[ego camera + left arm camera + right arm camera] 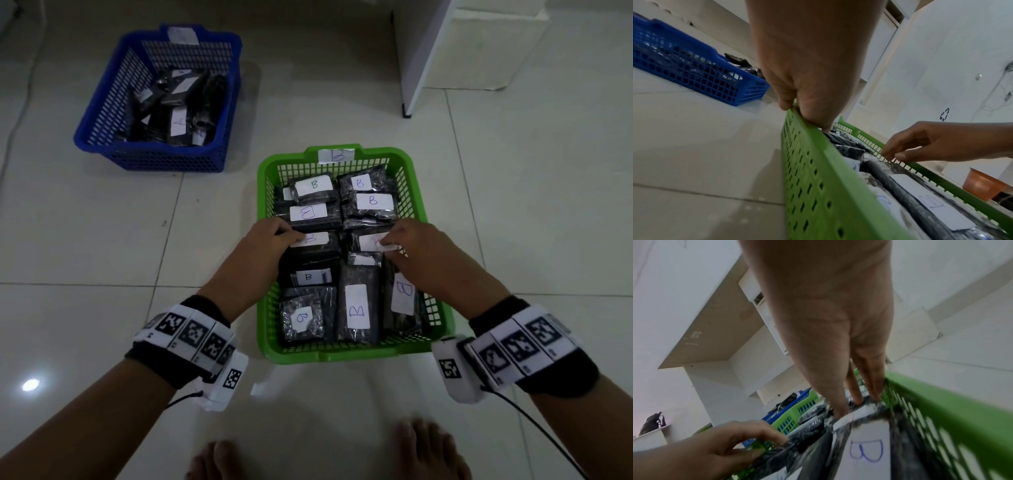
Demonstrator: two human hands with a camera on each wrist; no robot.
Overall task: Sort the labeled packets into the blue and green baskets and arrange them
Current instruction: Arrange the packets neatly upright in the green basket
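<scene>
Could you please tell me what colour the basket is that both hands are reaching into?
Green basket, holding packets labelled B; it shows best in the head view.

Packets (356, 301) in the near basket (430, 308); second basket (102, 137) behind, to its left.

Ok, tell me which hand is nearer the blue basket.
Left. The left hand is at the green basket's left wall, the side facing the blue basket; the right hand is across it.
</scene>
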